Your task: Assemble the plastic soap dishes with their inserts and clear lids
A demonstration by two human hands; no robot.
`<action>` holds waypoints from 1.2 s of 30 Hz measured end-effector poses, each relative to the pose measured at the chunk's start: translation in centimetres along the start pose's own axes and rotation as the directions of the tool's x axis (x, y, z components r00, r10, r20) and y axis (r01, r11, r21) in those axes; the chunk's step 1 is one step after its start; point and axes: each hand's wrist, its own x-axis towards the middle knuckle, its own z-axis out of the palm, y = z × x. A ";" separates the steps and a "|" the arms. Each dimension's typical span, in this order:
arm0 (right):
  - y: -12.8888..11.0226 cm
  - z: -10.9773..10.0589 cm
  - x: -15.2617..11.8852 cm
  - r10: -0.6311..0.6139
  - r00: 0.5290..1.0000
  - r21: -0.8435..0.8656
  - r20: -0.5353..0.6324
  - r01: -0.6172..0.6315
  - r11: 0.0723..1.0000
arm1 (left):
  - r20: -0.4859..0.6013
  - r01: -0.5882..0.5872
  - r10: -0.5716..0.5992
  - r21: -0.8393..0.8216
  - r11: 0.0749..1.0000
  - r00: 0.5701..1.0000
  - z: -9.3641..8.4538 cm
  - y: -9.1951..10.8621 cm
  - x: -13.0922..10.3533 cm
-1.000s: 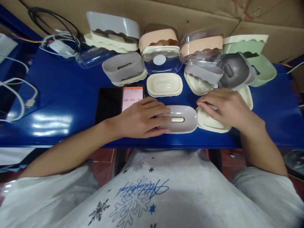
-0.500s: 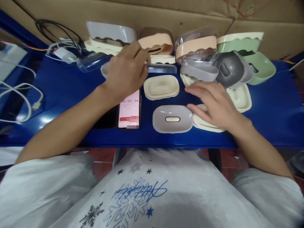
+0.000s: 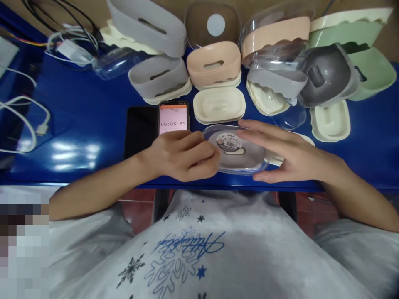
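A clear lid (image 3: 254,162) with a round printed label lies over the grey oval dish (image 3: 218,139) near the table's front edge. My left hand (image 3: 187,155) is closed on the lid's left edge, its fingertips partly hidden. Fingers apart, my right hand (image 3: 296,155) hovers at the lid's right side, above a cream dish (image 3: 276,158) that it partly covers. Whether its fingertips touch the lid is not clear. Behind the lid sits another cream dish (image 3: 220,104).
Behind are grey dishes (image 3: 158,77), a peach dish (image 3: 214,62), a dark grey dish (image 3: 326,77) and a green dish (image 3: 374,74). A phone (image 3: 173,118) showing a timer lies left of centre. White cables (image 3: 28,124) lie at the left.
My left hand has come from the back row toward the front with the clear lid, which is now over the grey dish. My right hand has shifted slightly. The view has moved closer.
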 end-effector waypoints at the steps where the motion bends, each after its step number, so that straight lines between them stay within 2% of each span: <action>1: 0.0 -0.1 -0.1 0.000 1.000 -0.003 0.000 0.000 1.000 | 0.011 0.004 -0.004 -0.025 1.000 1.000 0.0 0.1 0.3; 3: 0.0 -0.5 -0.3 0.000 1.000 -0.029 -0.001 0.000 1.000 | 0.136 0.062 -0.048 -0.100 0.993 0.990 -0.2 0.1 0.8; 5: 0.0 -0.9 -0.6 0.022 1.000 -0.064 -0.002 -0.022 0.998 | 0.266 0.148 -0.092 -0.197 0.969 0.959 -0.3 0.0 1.2; 6: 0.0 -1.1 -0.7 0.039 0.999 -0.075 0.001 -0.039 0.996 | 0.284 0.168 -0.094 -0.250 0.954 0.954 -0.2 0.1 1.3; 10: 0.4 -1.0 -0.8 0.091 0.995 -0.072 0.046 -0.088 0.994 | 0.217 0.100 -0.011 -0.404 0.909 0.976 0.9 0.4 0.9; 15: 0.9 -0.4 -0.8 0.092 0.992 -0.080 0.084 -0.085 0.993 | 0.302 0.117 0.007 -0.390 0.914 0.953 2.4 0.6 0.3; 20: 0.7 -0.2 -0.7 0.069 0.996 -0.086 0.062 -0.064 0.994 | 0.370 0.137 -0.002 -0.338 0.931 0.929 1.9 0.4 0.5; 26: 1.5 1.0 0.3 0.012 0.999 -0.167 0.038 -0.005 0.986 | 0.383 0.164 -0.049 -0.274 0.948 0.922 2.1 0.0 0.3; 32: 1.4 2.2 0.6 0.012 1.000 -0.284 -0.006 -0.013 0.959 | 0.420 0.221 -0.093 -0.268 0.938 0.903 1.9 -0.1 0.6; 36: 0.8 2.6 0.5 0.063 0.998 -0.321 -0.027 -0.068 0.945 | 0.420 0.237 -0.100 -0.287 0.928 0.902 1.4 -0.1 0.7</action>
